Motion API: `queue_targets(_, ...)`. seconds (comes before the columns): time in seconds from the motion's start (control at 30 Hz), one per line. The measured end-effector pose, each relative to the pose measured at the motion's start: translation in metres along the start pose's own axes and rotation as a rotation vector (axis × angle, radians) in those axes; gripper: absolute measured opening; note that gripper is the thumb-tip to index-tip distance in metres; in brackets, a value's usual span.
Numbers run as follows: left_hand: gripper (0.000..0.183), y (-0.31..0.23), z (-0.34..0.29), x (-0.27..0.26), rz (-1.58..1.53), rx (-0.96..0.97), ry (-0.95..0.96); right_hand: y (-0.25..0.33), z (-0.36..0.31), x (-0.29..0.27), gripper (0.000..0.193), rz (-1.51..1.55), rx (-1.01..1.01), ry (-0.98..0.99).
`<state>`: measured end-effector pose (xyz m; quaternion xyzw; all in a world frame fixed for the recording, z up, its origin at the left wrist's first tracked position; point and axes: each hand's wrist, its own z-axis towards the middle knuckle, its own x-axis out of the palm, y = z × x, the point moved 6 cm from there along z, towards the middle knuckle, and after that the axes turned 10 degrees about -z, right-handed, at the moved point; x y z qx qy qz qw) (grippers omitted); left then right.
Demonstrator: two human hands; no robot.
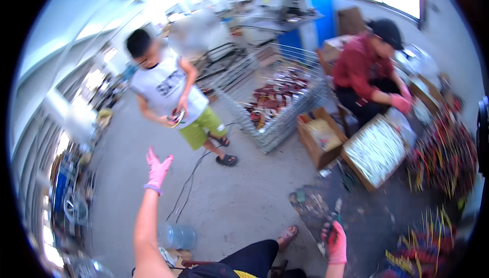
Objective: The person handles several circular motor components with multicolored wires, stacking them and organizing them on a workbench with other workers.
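Observation:
My left hand [159,169], in a pink glove, reaches out ahead with its fingers spread and nothing in it. Nearest to it stands a person in a white sleeveless top and green shorts. That person holds a small bundle of wires [178,117] in both hands, apart from my glove. At the lower right my right hand [337,245], also gloved in pink, is closed around a dark-handled tool [332,231]. The tool's exact kind is too small and blurred to tell. Beneath it lies a dark mat [364,222] with scraps on it.
A wire cage [265,138] holds many dark red pieces. A seated person in red works beside a carton [351,158] of pale strips and another open carton [310,148]. Wire bundles [443,155] lie at the right. A blue water jug [181,237] and floor cables [191,176] are near my left arm.

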<state>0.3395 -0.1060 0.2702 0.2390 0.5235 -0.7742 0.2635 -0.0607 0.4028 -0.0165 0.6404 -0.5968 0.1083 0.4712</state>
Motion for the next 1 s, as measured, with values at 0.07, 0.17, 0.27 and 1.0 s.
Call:
queue_targets(0.07, 0.097, -0.041, 0.002, 0.028, 0.095, 0.112, 0.042, 0.015, -0.03, -0.007, 0.028, -0.093, -0.1, -0.087)
queue_targets(0.17, 0.091, -0.14, -0.015, 0.067, 0.046, 0.288, 0.152, 0.025, -0.093, -0.023, 0.026, -0.068, -0.205, -0.049)
queue_targets(0.27, 0.087, -0.161, -0.035, 0.133, 0.012, 0.429, 0.204, -0.006, -0.126, -0.046, 0.033, -0.15, -0.229, -0.171)
queue_targets(1.0, 0.06, -0.245, -0.404, 0.323, -0.272, 1.139, 1.21, -0.03, -0.12, -0.111, 0.019, -1.662, -0.238, -0.44)
